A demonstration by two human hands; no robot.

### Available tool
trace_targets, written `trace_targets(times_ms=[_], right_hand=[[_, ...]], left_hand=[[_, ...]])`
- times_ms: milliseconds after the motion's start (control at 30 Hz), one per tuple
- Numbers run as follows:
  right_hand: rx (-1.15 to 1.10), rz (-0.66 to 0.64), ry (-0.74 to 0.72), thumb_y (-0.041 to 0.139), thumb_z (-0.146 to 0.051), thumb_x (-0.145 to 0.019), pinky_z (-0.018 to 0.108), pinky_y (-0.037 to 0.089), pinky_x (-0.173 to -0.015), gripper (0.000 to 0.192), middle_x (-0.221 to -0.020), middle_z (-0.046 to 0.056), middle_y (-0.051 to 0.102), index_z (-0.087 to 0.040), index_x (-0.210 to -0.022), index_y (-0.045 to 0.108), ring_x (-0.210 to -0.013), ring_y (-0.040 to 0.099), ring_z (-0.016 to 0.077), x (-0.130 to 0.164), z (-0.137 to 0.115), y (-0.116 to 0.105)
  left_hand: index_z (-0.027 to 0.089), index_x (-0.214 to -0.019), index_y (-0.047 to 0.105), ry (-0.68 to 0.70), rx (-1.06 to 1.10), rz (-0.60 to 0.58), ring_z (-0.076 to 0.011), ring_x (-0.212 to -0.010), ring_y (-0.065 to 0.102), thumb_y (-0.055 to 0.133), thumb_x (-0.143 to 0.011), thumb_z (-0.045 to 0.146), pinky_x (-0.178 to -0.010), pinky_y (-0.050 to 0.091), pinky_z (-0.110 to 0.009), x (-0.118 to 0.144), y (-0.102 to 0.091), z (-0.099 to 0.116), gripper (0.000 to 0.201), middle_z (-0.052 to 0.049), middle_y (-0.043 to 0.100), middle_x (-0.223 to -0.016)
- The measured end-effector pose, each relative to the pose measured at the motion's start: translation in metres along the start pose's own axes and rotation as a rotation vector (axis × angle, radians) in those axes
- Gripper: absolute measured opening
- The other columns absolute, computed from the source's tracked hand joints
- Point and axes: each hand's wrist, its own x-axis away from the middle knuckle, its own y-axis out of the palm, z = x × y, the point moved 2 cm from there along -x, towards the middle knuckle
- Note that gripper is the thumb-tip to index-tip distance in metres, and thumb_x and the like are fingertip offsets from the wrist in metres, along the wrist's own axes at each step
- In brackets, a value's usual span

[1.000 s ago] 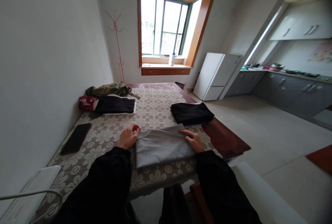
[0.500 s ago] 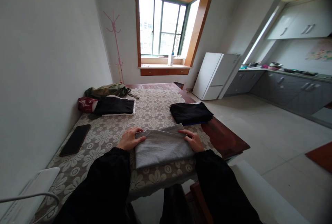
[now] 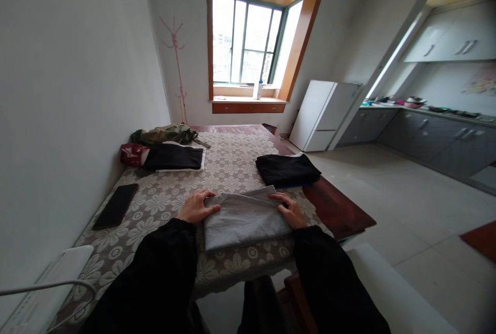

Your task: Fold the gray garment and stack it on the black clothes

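Note:
A grey folded garment (image 3: 248,223) lies flat near the front edge of the patterned tablecloth (image 3: 232,138); which garment it is I cannot tell. At its far left corner my left hand (image 3: 197,206) grips the cloth, thumb on top and fingers curled at the edge. My right hand (image 3: 290,211) holds the far right corner in a similar way. One layer sticks out in a point along the far edge, between the hands. Beyond my right hand sits a stack of folded black clothes (image 3: 287,170).
Folded black and white clothes (image 3: 176,157) lie at the left back, by a dark red bag (image 3: 132,154) and an olive backpack (image 3: 163,134). Nearer are a black phone (image 3: 115,206) and a white power strip (image 3: 50,282) with a cable. A white fridge (image 3: 315,114) stands beyond the table.
The whole view has shifted slightly to the right and down. Both hands stay on the garment, which keeps its shape and place on the table.

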Motion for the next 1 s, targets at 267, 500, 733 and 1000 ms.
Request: trace_targets(times_ms=[267, 500, 733, 1000], right_hand=[[0.015, -0.008, -0.016, 0.053, -0.02, -0.073, 0.037, 0.038, -0.123, 0.047, -0.138, -0.003, 0.068, -0.031, -0.111, 0.078, -0.135, 0.058, 0.0211, -0.0002, 0.0032, 0.0008], [0.021, -0.01, -0.017, 0.055, -0.019, -0.073, 0.035, 0.039, -0.122, 0.046, -0.137, -0.004, 0.069, -0.034, -0.11, 0.078, -0.135, 0.058, 0.0204, -0.0005, 0.0054, 0.0003], [0.017, -0.015, -0.016, 0.054, -0.021, -0.074, 0.034, 0.039, -0.121, 0.046, -0.138, -0.002, 0.069, -0.032, -0.112, 0.078, -0.135, 0.059, 0.0211, -0.0009, 0.0063, 0.0009], [0.022, -0.011, -0.035, 0.054, -0.021, -0.074, 0.04, 0.042, -0.121, 0.046, -0.137, 0.0, 0.07, -0.031, -0.112, 0.079, -0.136, 0.059, 0.0239, -0.0011, 0.0085, 0.0016]], left_hand=[[0.028, -0.112, 0.075, 0.036, -0.016, 0.016, -0.0297, -0.121, 0.063, 0.075, -0.079, 0.057, -0.103, 0.046, -0.038, 0.0011, 0.0009, -0.0001, 0.044, -0.008, 0.075, -0.12], [0.026, -0.118, 0.073, 0.051, -0.063, -0.024, -0.031, -0.125, 0.061, 0.074, -0.08, 0.059, -0.104, 0.045, -0.04, 0.0009, 0.0017, 0.0001, 0.05, -0.01, 0.072, -0.126], [0.026, -0.118, 0.072, 0.048, -0.066, -0.019, -0.0313, -0.125, 0.061, 0.074, -0.08, 0.059, -0.105, 0.044, -0.04, 0.0019, 0.0019, 0.0013, 0.05, -0.01, 0.072, -0.126], [0.026, -0.119, 0.072, 0.082, -0.06, -0.012, -0.0319, -0.127, 0.06, 0.074, -0.08, 0.061, -0.105, 0.045, -0.041, 0.0033, 0.0009, 0.0038, 0.053, -0.009, 0.071, -0.127]])
